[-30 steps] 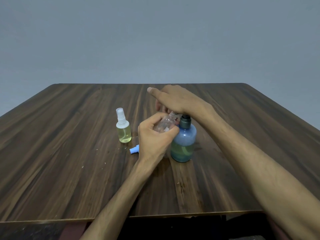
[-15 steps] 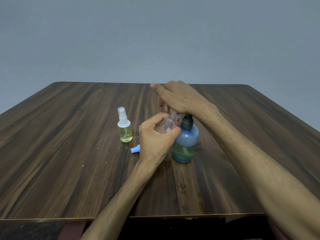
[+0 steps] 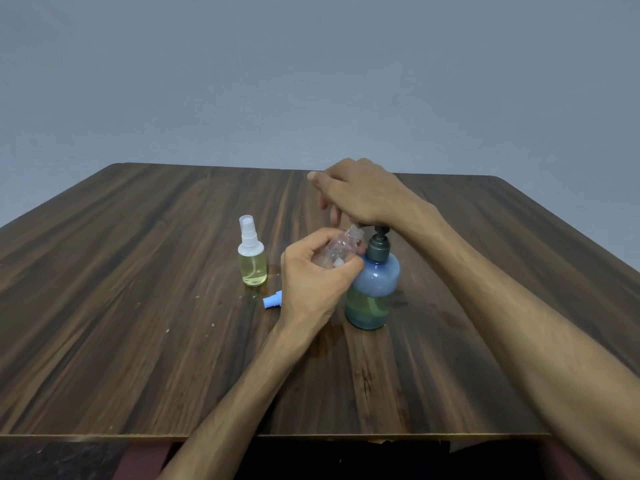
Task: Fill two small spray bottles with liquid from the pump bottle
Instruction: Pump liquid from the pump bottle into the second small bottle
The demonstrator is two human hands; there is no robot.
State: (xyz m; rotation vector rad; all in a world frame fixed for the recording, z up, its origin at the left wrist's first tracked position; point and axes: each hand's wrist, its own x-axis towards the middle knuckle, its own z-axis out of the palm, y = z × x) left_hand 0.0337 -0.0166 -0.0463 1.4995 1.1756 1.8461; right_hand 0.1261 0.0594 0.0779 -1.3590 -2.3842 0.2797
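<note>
Just right of my left hand (image 3: 313, 282), touching its fingertips, stands the blue pump bottle (image 3: 373, 292), upright on the wooden table (image 3: 138, 341), about half full of yellowish liquid. That hand is curled tight around the empty clear spray bottle (image 3: 341, 245), which has no top on it. Its long axis is tilted, base buried in my palm, open neck pointing up and to the right toward the pump's nozzle. I judge the neck sits right under the spout, though my other hand hides the spout itself, so I cannot tell whether they line up.

Above and beyond the left hand, my right hand (image 3: 360, 195) lies palm-down on the pump head, fingers stretched forward and loosely apart, gripping nothing, pressing from on top. It is the nearer hand to the plunger; the coming stroke depends on the neck staying under the spout.

Low to the left of my left hand, partly hidden behind it, lies a blue spray cap (image 3: 272, 301) on its side. Farther left stands the filled spray bottle (image 3: 252, 258), capped, well apart from both hands.
</note>
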